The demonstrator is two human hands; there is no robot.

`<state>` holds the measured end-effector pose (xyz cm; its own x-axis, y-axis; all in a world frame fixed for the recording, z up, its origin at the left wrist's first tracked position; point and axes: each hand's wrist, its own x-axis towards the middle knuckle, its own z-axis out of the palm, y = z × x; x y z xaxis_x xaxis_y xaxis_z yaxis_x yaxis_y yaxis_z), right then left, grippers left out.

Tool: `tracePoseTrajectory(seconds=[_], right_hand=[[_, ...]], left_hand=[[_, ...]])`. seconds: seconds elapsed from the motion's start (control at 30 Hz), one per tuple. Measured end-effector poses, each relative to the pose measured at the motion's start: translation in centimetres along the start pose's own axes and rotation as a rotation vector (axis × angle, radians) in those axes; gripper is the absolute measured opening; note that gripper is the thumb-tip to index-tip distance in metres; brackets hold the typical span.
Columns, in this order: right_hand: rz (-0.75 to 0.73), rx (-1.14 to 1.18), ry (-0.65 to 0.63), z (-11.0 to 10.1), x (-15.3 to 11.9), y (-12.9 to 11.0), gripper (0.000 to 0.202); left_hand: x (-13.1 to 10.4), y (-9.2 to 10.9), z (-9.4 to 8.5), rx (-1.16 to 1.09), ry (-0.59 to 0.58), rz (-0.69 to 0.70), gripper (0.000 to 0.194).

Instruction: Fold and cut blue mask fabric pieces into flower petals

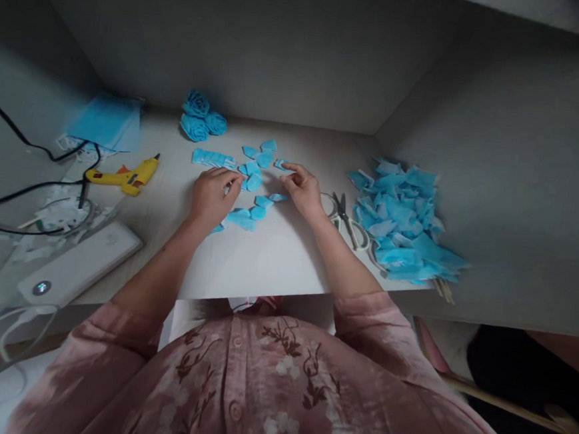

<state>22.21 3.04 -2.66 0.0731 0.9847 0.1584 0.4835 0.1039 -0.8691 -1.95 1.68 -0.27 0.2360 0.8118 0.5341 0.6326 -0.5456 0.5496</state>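
Small cut petal-shaped pieces of blue non-woven fabric lie scattered on the table between my hands. My left hand is closed, its fingertips drawn together beside a blue piece; what they pinch, if anything, is hidden. Just behind that hand lies an overlapping row of blue pieces. My right hand has its index fingertip at another small blue piece, while the thumb stays apart from the finger. More pieces rest nearer my body. Scissors with pale handles lie open beside my right wrist.
Three blue fabric roses sit at the back. Blue face masks, a yellow glue gun with a black cord, white scraps and a white power bank are on the left. A blue fabric heap covers the right side, near thin sticks.
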Motion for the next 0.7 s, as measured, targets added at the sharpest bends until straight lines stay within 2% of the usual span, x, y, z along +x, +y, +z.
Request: tracePoseTrajectory(seconds=[0.27, 0.47, 0.7], right_hand=[[-0.165, -0.143, 0.034, -0.8, -1.0, -0.7, 0.055], [-0.343, -0.322, -0.193, -1.2, -1.1, -1.3, 0.034], [-0.714, -0.307, -0.475, 0.1, -2.0, -1.9, 0.021]], left_hand=[[0.0, -0.2, 0.2, -0.004, 0.022, 0.014, 0.029], [0.1, -0.3, 0.3, 0.027, 0.018, -0.006, 0.026], [0.4, -0.7, 0.0, 0.041, 0.028, -0.022, 0.025]])
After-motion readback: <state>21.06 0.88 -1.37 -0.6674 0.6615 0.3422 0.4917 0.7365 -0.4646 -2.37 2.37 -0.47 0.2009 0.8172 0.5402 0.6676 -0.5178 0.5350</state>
